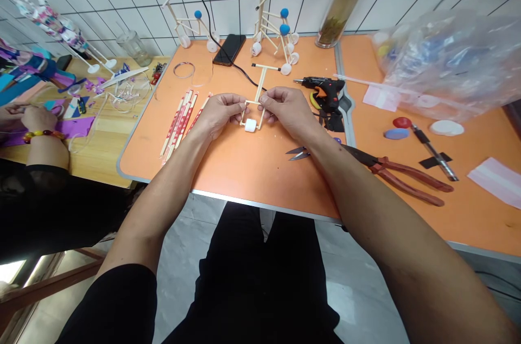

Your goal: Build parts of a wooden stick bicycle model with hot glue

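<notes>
Between my hands is a small frame of wooden sticks (261, 83), with a white round piece (251, 125) at its near end and a dark-tipped crossbar at the far end. My left hand (223, 113) pinches the left side of its middle crosspiece. On the right side, my right hand (285, 108) grips the same frame with thumb and fingers. Red-and-white wrapped chopsticks (179, 124) lie left of my left hand. A black glue gun (323, 91) rests beyond my right hand, and scissors (299, 154) lie partly under my right forearm.
Two finished-looking stick models (271, 24) with blue balls stand by the wall, near a phone (229, 50) and a tall glass jar (342, 7). Red-handled pliers (402, 173), a pen (435, 153) and a plastic bag (451, 56) lie right. Another person's hands (35, 116) work at the left table.
</notes>
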Demonstrator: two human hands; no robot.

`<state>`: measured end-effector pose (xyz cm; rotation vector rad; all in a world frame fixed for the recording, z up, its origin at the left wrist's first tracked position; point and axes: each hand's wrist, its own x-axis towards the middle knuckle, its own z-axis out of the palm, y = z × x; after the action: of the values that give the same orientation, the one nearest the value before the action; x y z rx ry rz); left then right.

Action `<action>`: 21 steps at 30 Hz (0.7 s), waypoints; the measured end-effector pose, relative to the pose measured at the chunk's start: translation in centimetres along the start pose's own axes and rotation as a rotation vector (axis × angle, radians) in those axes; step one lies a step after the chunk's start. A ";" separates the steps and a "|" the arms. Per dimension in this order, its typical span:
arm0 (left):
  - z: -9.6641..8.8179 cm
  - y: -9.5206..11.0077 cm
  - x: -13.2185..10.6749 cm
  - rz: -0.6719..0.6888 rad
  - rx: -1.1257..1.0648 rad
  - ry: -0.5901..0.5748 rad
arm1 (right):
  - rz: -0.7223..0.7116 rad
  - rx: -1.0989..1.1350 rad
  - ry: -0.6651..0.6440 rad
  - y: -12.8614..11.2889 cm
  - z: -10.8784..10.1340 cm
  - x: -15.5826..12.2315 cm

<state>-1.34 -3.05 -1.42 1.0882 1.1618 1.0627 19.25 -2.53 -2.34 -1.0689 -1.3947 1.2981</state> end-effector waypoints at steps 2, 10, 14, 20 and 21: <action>0.0 -0.1 0.0 0.003 -0.003 -0.001 | -0.004 -0.007 0.005 0.0 0.0 0.0; -0.1 -0.2 0.2 -0.001 -0.001 -0.003 | -0.004 -0.039 0.023 -0.1 0.2 -0.1; 0.0 -0.2 0.1 0.006 -0.004 -0.001 | -0.009 -0.041 0.031 0.0 0.2 -0.1; 0.1 -0.1 0.0 -0.003 0.006 0.004 | 0.000 -0.045 0.030 -0.1 0.2 0.0; 0.0 -0.1 0.0 -0.002 0.006 0.003 | 0.002 -0.043 0.030 -0.1 0.2 0.0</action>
<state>-1.29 -3.02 -1.52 1.0903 1.1694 1.0602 19.04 -2.63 -2.25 -1.1145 -1.4048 1.2538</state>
